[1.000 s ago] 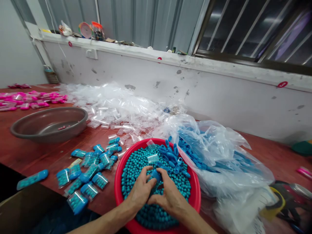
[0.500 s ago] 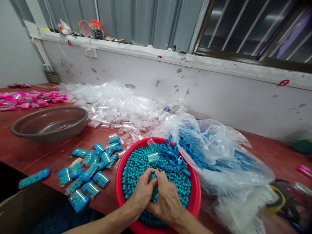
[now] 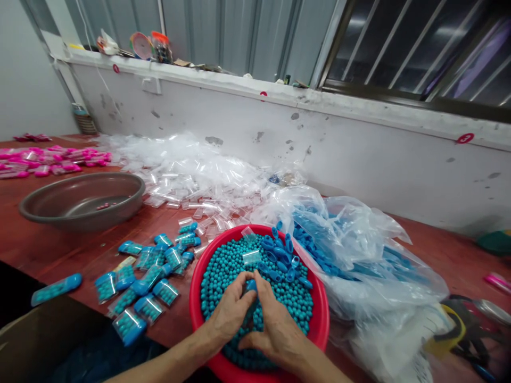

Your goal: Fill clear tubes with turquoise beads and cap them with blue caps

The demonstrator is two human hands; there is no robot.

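Observation:
Over the red basin (image 3: 196, 298), which is full of teal beads (image 3: 223, 260), my two hands are close together. My left hand (image 3: 231, 307) pinches a small clear container with a blue cap (image 3: 250, 285); most of it is hidden by the fingers. Alongside it, my right hand (image 3: 277, 324) has its fingers stretched out near the cap and its thumb spread away below. Loose blue caps (image 3: 281, 255) lie on the beads at the back right of the basin, beside a clear empty case (image 3: 251, 258).
Filled blue-capped cases (image 3: 149, 279) lie left of the basin. Behind are heaped clear cases (image 3: 191, 170) and a grey-brown bowl (image 3: 80, 213). Pink-capped pieces (image 3: 51, 161) lie far left. A plastic bag of blue caps (image 3: 343, 229) stands to the right.
My right hand has opened: its thumb has moved away from the fingers, and the gap between my hands is wider. The blue cap shows more clearly now.

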